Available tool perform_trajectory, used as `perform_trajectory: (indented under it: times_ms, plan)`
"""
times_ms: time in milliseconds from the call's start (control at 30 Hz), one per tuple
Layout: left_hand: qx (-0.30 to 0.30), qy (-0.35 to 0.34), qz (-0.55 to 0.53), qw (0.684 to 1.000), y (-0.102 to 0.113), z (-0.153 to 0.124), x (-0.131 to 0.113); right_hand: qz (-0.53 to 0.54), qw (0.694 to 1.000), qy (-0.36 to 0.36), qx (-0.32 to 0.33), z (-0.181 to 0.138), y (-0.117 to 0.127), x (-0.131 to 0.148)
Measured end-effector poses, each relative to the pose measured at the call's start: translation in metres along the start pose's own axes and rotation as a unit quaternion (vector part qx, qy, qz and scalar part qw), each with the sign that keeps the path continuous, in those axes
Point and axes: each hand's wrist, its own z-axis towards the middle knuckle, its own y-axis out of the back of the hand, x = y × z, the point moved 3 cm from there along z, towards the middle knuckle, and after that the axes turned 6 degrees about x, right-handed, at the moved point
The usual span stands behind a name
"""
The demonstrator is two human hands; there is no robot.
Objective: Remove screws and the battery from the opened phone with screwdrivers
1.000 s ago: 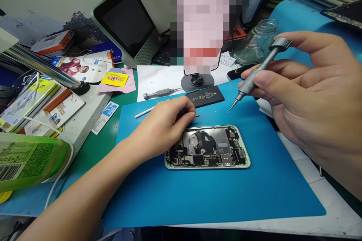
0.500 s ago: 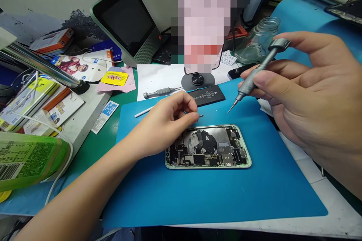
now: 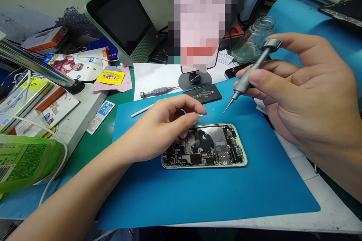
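An opened phone (image 3: pixel 215 147) lies on a blue mat (image 3: pixel 215 192), its boards and a black part exposed. My left hand (image 3: pixel 161 128) hovers at the phone's top left edge, thumb and forefinger pinched on a tiny part, perhaps a screw, too small to name. My right hand (image 3: pixel 305 98) is raised to the right and grips a grey precision screwdriver (image 3: pixel 249 73), its tip pointing down-left above the mat. A black battery (image 3: pixel 202 94) rests on the mat behind the phone.
A second grey screwdriver (image 3: pixel 154 92) lies on white paper behind the mat, beside a white stick (image 3: pixel 141 111). A glass jar (image 3: pixel 253 41), a phone stand (image 3: pixel 195 79), a green-framed screen (image 3: pixel 121 19) and boxes and papers (image 3: pixel 36 98) crowd the back and left.
My left hand has lifted slightly and shifted toward the phone's top edge, with its pinch kept closed. The right hand and screwdriver stay almost where they were.
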Motion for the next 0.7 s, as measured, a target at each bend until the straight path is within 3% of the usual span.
perform_trajectory:
  times_ms: [700]
  plan:
    - [0.084, 0.014, -0.199, 0.976, -0.0059, 0.0024, 0.0072, 0.006, 1.000, 0.016, 0.000, 0.0038, 0.0016, -0.0036]
